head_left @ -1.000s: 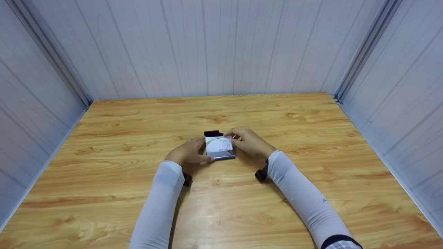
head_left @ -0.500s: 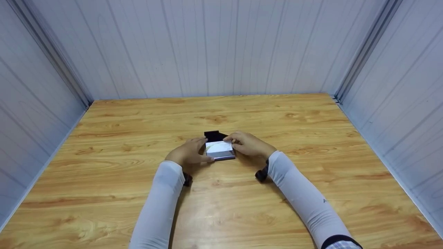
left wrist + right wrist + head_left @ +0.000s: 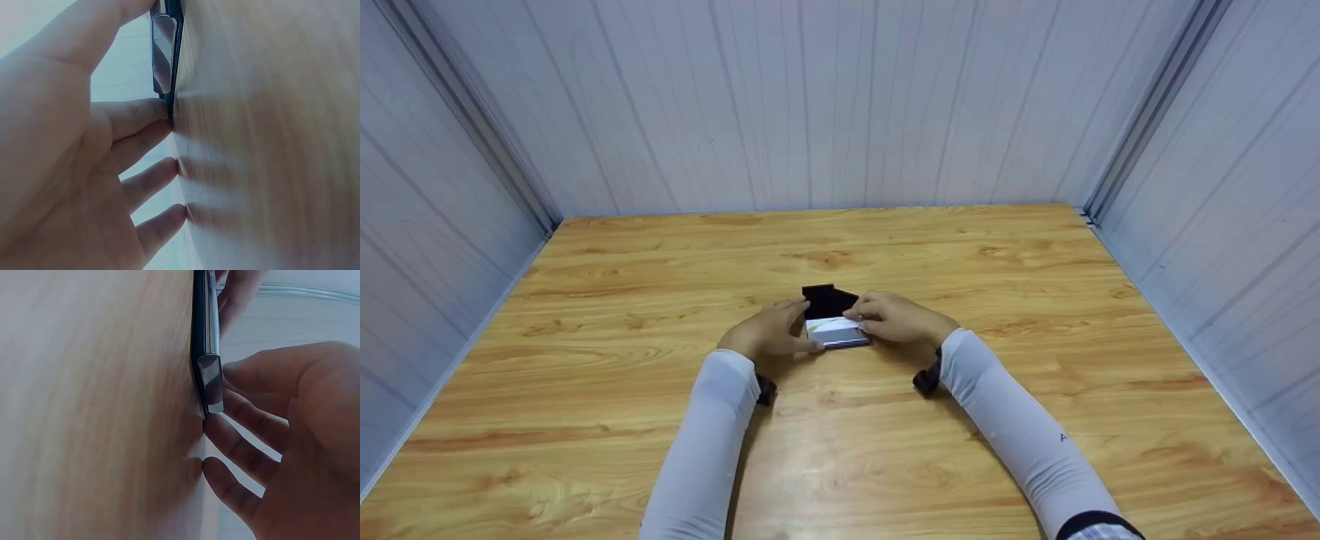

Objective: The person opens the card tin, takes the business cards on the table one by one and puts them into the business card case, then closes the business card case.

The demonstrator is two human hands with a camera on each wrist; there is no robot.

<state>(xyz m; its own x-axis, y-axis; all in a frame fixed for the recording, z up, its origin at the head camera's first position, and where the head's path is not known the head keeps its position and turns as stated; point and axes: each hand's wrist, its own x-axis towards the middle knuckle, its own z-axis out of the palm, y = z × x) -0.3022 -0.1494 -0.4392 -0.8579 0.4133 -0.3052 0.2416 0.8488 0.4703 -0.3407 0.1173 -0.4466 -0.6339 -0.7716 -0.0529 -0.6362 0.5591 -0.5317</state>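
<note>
A small card case lies on the table, its silvery front part (image 3: 837, 337) towards me and its black flap (image 3: 823, 301) folded out on the far side. White business cards (image 3: 826, 325) with a yellow-green curve stick partly out of the silvery pocket. My left hand (image 3: 765, 330) holds the case at its left, thumb at the near corner and fingers at the far one. Thumb and index finger of my right hand (image 3: 906, 318) pinch the cards' right end. In both wrist views the case's shiny end (image 3: 163, 53) stands by the fingers; the cards are mostly hidden there.
The wood-patterned table (image 3: 607, 285) stretches out around the hands. Pale panelled walls (image 3: 840, 105) close it in at the back and on both sides. Black wrist devices (image 3: 928, 378) sit beneath the sleeved wrists.
The cards have slid towards me, deeper into the silvery pocket, uncovering more of the black flap. My right hand has moved slightly nearer with them; the left hand has stayed in place.
</note>
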